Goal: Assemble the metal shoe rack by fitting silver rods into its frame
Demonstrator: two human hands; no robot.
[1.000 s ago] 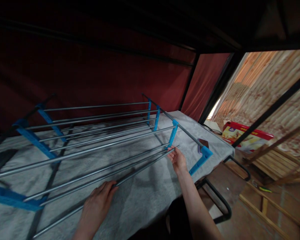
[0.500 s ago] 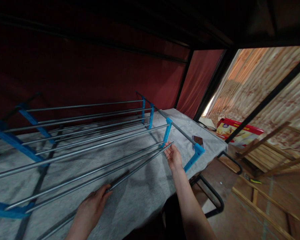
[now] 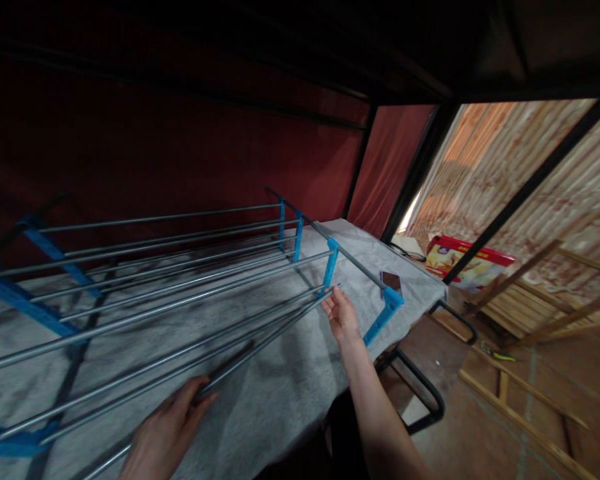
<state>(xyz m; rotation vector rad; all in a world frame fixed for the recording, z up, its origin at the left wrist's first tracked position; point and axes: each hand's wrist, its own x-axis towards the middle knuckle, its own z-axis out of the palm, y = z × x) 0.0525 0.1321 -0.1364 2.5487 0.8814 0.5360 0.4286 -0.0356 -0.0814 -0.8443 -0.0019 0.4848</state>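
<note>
A rack of grey metal tubes and blue plastic brackets (image 3: 331, 265) lies on a grey cloth-covered surface (image 3: 285, 393). My left hand (image 3: 165, 427) is closed around a loose metal tube (image 3: 260, 351), which slants up and right across the front of the rack. At the tube's far end, my right hand (image 3: 343, 319) has its fingers curled against it, just beside the lower end of a blue bracket. Whether that end touches the bracket I cannot tell. A corner bracket (image 3: 383, 317) stands to the right of my right hand.
A phone (image 3: 391, 283) lies on the cloth behind the corner bracket. Dark red fabric (image 3: 180, 153) hangs behind the rack. Off the right side are a black metal bar loop (image 3: 433, 393), a red and yellow carton (image 3: 470, 263) and wooden frames (image 3: 525, 303) on the floor.
The view has shifted slightly, so most things sit a little further left. Both hands remain on the same tube, its far end still by the blue bracket.
</note>
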